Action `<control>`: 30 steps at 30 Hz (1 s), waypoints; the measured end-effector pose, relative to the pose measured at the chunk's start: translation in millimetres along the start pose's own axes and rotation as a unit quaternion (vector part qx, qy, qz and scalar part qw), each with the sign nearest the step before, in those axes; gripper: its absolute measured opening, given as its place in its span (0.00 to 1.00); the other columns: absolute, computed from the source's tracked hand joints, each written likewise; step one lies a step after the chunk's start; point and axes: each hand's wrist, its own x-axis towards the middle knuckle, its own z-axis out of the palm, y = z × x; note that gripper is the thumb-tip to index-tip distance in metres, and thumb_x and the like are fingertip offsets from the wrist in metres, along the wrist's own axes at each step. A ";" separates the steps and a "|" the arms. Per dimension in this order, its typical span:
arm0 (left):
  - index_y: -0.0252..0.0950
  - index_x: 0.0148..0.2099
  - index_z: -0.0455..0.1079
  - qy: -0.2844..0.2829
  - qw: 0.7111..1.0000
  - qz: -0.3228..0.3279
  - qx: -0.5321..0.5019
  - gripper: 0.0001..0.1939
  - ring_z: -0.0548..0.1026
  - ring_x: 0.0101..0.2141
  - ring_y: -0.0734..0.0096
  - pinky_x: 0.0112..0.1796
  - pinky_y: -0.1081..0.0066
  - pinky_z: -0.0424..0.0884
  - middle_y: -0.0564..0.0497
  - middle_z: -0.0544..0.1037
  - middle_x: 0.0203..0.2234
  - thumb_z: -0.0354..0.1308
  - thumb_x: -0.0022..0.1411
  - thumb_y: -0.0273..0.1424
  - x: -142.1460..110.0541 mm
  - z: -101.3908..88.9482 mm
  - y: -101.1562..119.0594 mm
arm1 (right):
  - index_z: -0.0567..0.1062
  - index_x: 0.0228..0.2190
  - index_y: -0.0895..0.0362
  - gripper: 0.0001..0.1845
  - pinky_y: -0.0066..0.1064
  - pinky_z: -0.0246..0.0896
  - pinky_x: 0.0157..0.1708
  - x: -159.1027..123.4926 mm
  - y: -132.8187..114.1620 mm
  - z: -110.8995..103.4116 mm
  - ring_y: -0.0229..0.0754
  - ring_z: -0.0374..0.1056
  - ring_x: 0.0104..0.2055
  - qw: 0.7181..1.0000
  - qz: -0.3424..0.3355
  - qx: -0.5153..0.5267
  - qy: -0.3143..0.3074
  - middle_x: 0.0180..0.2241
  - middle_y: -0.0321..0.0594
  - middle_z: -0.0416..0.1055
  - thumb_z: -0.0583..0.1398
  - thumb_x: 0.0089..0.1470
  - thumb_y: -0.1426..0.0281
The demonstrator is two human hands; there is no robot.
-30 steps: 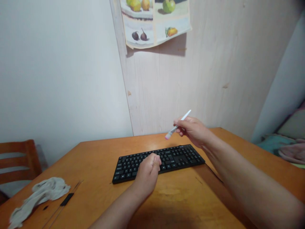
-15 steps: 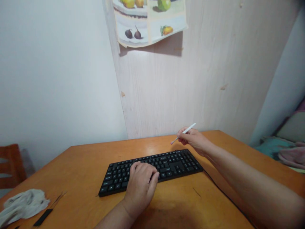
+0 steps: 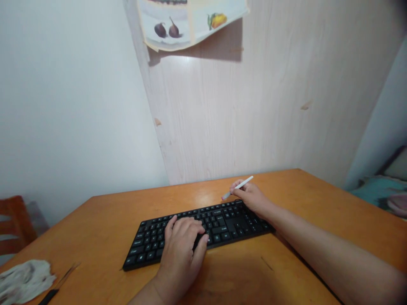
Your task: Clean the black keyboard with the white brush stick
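Observation:
A black keyboard (image 3: pixel 233 228) lies at a slant across the table. My left hand (image 3: pixel 182 241) rests palm down over its left-middle keys, fingers apart and slightly bent. Above the keyboard's far right corner is my right hand (image 3: pixel 249 195), its fingers pinched round a slim white brush (image 3: pixel 245 182). The brush tilts, with its small pinkish tip pointing down and left, close to the back edge of the keyboard. Whether the tip touches anything, I cannot tell. My right forearm hides part of the number keys and the cable.
On the wooden table (image 3: pixel 104 216), a crumpled whitish cloth (image 3: pixel 25 279) lies at the left front beside a thin tool with a black handle (image 3: pixel 49 296). A wooden chair (image 3: pixel 15 224) stands at the left. Fruit pictures (image 3: pixel 168 31) hang on the wall behind.
My right hand has come down and slightly left with the brush, nearer the keyboard's back edge. The view has tilted down slightly. My left hand stays on the keys.

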 end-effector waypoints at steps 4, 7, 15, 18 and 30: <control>0.43 0.41 0.70 -0.001 1.000 -0.003 0.016 0.03 0.72 0.49 0.58 0.59 0.44 0.51 0.49 0.79 0.42 0.56 0.65 0.31 -0.2 0.6 -2.5 | 0.69 0.30 0.55 0.08 0.34 0.59 0.37 -0.9 5.6 2.9 0.45 0.73 0.34 0.998 -0.008 -0.054 0.026 0.27 0.36 0.73 0.60 0.53 0.63; 0.44 0.42 0.70 -0.007 1.000 -0.005 0.018 0.03 0.72 0.49 0.58 0.59 0.43 0.50 0.50 0.79 0.42 0.56 0.65 0.32 -0.1 0.4 -3.3 | 0.69 0.29 0.55 0.09 0.34 0.60 0.37 0.1 11.7 3.8 0.44 0.72 0.33 0.997 -0.018 -0.069 0.037 0.27 0.35 0.72 0.60 0.52 0.62; 0.44 0.41 0.70 -0.014 1.000 -0.008 0.013 0.03 0.72 0.49 0.59 0.59 0.44 0.50 0.50 0.79 0.42 0.55 0.65 0.32 1.1 -1.4 -1.0 | 0.68 0.31 0.53 0.11 0.36 0.63 0.38 -1.2 18.5 6.1 0.48 0.75 0.35 0.999 -0.010 -0.042 -0.007 0.26 0.36 0.75 0.61 0.52 0.60; 0.44 0.41 0.70 -0.016 1.000 -0.008 0.010 0.03 0.72 0.49 0.59 0.59 0.44 0.50 0.51 0.79 0.42 0.55 0.65 0.32 0.5 -1.4 -0.7 | 0.68 0.30 0.53 0.07 0.36 0.63 0.37 -1.2 21.7 4.6 0.48 0.75 0.35 0.997 -0.014 -0.078 0.005 0.26 0.37 0.76 0.59 0.53 0.63; 0.44 0.40 0.70 -0.020 1.000 -0.016 0.001 0.03 0.72 0.49 0.60 0.60 0.45 0.48 0.52 0.79 0.42 0.55 0.65 0.32 -0.3 -0.8 -0.9 | 0.67 0.30 0.53 0.06 0.35 0.64 0.39 -7.8 9.4 7.6 0.46 0.76 0.35 0.998 -0.020 -0.052 -0.019 0.26 0.38 0.78 0.59 0.53 0.65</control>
